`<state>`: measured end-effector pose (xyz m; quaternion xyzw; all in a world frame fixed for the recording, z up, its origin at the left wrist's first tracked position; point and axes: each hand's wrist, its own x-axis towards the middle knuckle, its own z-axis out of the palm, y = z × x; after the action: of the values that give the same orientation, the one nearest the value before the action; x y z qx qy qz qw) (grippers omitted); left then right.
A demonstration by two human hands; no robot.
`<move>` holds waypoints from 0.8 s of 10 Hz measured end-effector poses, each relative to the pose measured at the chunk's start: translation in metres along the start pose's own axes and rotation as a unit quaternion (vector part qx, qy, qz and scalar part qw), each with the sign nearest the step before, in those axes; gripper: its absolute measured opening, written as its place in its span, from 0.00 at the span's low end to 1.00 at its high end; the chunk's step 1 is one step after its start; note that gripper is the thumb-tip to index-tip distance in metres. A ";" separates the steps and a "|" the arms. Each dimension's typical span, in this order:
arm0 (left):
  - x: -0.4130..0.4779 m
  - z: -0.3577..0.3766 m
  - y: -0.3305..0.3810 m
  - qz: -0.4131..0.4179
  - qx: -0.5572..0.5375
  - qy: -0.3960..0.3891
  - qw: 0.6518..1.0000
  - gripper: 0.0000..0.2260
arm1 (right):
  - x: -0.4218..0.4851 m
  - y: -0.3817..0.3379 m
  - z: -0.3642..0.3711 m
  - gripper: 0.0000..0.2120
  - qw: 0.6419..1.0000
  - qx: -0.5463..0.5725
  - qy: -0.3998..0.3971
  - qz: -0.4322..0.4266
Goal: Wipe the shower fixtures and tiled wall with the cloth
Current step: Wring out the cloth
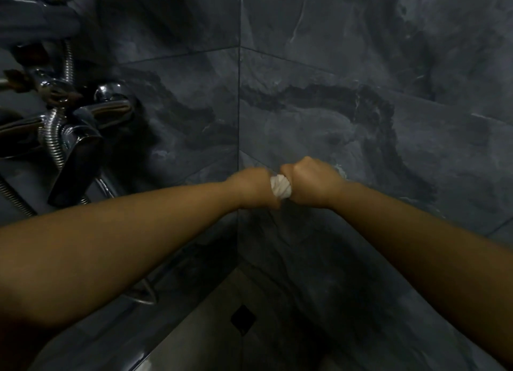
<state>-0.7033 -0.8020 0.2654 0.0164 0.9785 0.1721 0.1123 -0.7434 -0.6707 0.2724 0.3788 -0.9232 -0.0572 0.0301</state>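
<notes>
White cloth (281, 186), twisted, is gripped between closed left hand (253, 188) and closed right hand (312, 182), held before the dark tiled wall (361, 65) corner, right of the chrome tap (83, 126).

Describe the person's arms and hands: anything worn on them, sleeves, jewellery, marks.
Both arms are bare from as far up as the picture shows down to the wrists: no sleeves or cuffs in view. The left hand and right hand wear no gloves, and no watch, bracelet or ring shows. The dim light and blur could hide small marks.
</notes>
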 end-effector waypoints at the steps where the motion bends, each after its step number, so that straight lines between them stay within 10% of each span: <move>1: 0.006 0.007 -0.003 0.033 0.127 0.102 0.986 0.22 | 0.001 0.001 -0.002 0.16 0.998 0.046 -0.019 0.036; 3: 0.014 0.016 -0.015 0.113 0.312 0.125 0.935 0.20 | 0.001 -0.004 0.045 0.15 0.973 0.011 -0.071 0.219; 4: 0.015 0.020 -0.018 0.140 0.346 0.093 0.923 0.21 | 0.017 -0.004 0.066 0.24 0.862 0.301 0.064 0.402; 5: 0.018 0.019 -0.019 0.173 0.351 0.110 0.914 0.20 | -0.001 -0.002 0.079 0.16 0.961 0.098 -0.027 0.256; 8: 0.018 0.017 -0.024 0.325 0.349 0.229 0.848 0.21 | -0.013 -0.006 0.035 0.11 0.964 0.239 -0.032 0.108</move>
<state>-0.7171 -0.8171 0.2378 0.3323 0.9107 -0.1553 -0.1903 -0.7332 -0.6627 0.2368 0.2706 -0.9461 0.1566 -0.0849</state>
